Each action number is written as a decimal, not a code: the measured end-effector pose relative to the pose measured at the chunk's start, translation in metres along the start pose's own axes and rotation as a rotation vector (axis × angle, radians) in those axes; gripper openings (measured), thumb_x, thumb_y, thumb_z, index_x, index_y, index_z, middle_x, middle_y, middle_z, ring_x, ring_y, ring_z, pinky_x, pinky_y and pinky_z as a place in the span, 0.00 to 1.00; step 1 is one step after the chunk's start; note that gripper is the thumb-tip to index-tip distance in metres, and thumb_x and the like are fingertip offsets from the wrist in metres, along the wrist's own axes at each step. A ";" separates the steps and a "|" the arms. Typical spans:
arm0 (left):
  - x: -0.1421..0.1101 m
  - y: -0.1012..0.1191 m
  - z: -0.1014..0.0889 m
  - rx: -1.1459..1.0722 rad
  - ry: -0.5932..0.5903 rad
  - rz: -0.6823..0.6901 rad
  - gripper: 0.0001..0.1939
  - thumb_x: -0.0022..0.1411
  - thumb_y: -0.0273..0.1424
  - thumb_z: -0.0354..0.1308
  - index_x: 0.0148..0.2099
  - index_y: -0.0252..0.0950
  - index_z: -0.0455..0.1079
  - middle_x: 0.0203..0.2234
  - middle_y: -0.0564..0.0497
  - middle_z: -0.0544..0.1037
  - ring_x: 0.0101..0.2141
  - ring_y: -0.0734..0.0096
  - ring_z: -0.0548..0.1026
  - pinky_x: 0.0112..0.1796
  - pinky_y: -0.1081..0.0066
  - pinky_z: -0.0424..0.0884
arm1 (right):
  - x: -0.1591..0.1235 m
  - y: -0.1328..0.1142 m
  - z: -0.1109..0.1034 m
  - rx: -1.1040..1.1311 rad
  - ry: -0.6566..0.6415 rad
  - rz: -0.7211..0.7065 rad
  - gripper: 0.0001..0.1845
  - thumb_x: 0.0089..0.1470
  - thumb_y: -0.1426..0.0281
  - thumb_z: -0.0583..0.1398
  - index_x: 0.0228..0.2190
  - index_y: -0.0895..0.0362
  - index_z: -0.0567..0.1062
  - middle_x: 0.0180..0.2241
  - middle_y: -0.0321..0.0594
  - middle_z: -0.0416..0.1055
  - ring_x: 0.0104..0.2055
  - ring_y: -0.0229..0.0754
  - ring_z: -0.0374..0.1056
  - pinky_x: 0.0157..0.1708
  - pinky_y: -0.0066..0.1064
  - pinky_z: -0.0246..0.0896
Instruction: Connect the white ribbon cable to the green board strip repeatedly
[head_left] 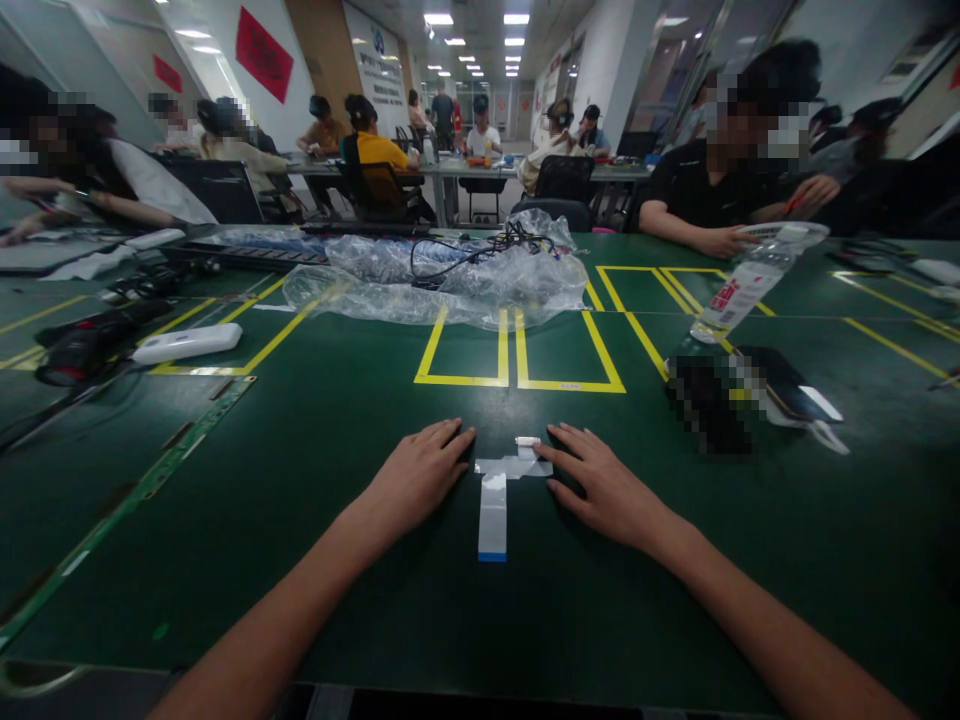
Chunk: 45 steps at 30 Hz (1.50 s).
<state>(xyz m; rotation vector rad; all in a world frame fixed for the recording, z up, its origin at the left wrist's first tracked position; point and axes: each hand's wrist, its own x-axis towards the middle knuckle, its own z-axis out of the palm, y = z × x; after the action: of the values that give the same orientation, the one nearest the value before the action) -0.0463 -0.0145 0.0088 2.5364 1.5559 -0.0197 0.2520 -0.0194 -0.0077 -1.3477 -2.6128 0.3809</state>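
Note:
A white flat ribbon cable point(493, 515) with a blue end lies on the green table, between my two hands. Across its upper part runs a pale, partly see-through strip point(517, 467), and a small silvery-white piece point(528, 448) sits just above that. My left hand point(425, 465) rests palm down to the left of the cable, fingers stretched and apart from it. On the other side, my right hand point(596, 480) lies flat with fingers spread; its fingertips are at the right end of the strip and the small piece. Neither hand grips anything.
A long green circuit board point(142, 490) lies to the left, near a white device point(187, 343) and black cables. Clear plastic wrap point(450, 275) with black wires is at the back. A water bottle point(739, 290) and a phone point(787, 385) are on the right. A person point(720, 185) sits across.

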 end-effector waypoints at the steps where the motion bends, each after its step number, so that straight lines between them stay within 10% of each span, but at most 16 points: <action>1: -0.003 -0.005 -0.002 0.011 -0.010 -0.044 0.27 0.72 0.37 0.49 0.70 0.39 0.57 0.67 0.39 0.61 0.65 0.48 0.61 0.59 0.47 0.65 | 0.000 0.000 0.000 0.004 -0.005 0.003 0.29 0.64 0.62 0.57 0.65 0.49 0.64 0.69 0.47 0.53 0.71 0.55 0.47 0.67 0.57 0.42; 7: -0.040 -0.064 0.000 0.066 0.006 -0.338 0.31 0.71 0.45 0.45 0.70 0.36 0.58 0.67 0.38 0.61 0.65 0.47 0.61 0.60 0.48 0.63 | -0.001 0.000 -0.004 0.016 -0.024 0.009 0.29 0.65 0.61 0.56 0.65 0.48 0.63 0.70 0.46 0.51 0.71 0.55 0.45 0.67 0.58 0.42; 15: -0.142 -0.210 0.027 0.020 0.307 -0.840 0.42 0.64 0.59 0.43 0.62 0.28 0.66 0.65 0.37 0.64 0.64 0.20 0.53 0.54 0.27 0.57 | 0.000 -0.004 -0.002 -0.006 -0.014 0.009 0.28 0.65 0.63 0.56 0.65 0.49 0.63 0.69 0.47 0.52 0.71 0.55 0.46 0.67 0.57 0.43; 19: -0.173 -0.236 0.039 -0.022 0.349 -0.763 0.38 0.65 0.55 0.43 0.58 0.27 0.68 0.61 0.36 0.69 0.60 0.21 0.61 0.50 0.28 0.64 | 0.001 -0.006 -0.003 -0.014 -0.027 0.015 0.29 0.65 0.62 0.56 0.65 0.50 0.63 0.69 0.47 0.52 0.71 0.55 0.46 0.67 0.56 0.42; 29: -0.148 -0.129 0.056 0.075 0.220 -0.351 0.33 0.71 0.47 0.42 0.69 0.32 0.58 0.68 0.39 0.59 0.67 0.47 0.56 0.64 0.44 0.55 | 0.002 -0.010 -0.006 -0.014 -0.045 0.042 0.29 0.65 0.61 0.55 0.65 0.50 0.63 0.70 0.47 0.52 0.71 0.56 0.45 0.67 0.58 0.42; 45: 0.018 0.004 0.004 -0.059 -0.041 0.267 0.30 0.74 0.43 0.43 0.72 0.36 0.52 0.71 0.41 0.50 0.70 0.55 0.48 0.67 0.49 0.48 | 0.000 -0.009 -0.001 -0.002 -0.002 -0.028 0.32 0.60 0.59 0.61 0.64 0.47 0.64 0.70 0.48 0.50 0.72 0.58 0.42 0.67 0.61 0.38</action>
<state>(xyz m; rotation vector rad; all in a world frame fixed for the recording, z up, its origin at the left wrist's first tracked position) -0.0340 -0.0011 0.0034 2.6564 1.1743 0.0075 0.2458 -0.0243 -0.0040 -1.3105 -2.6310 0.3762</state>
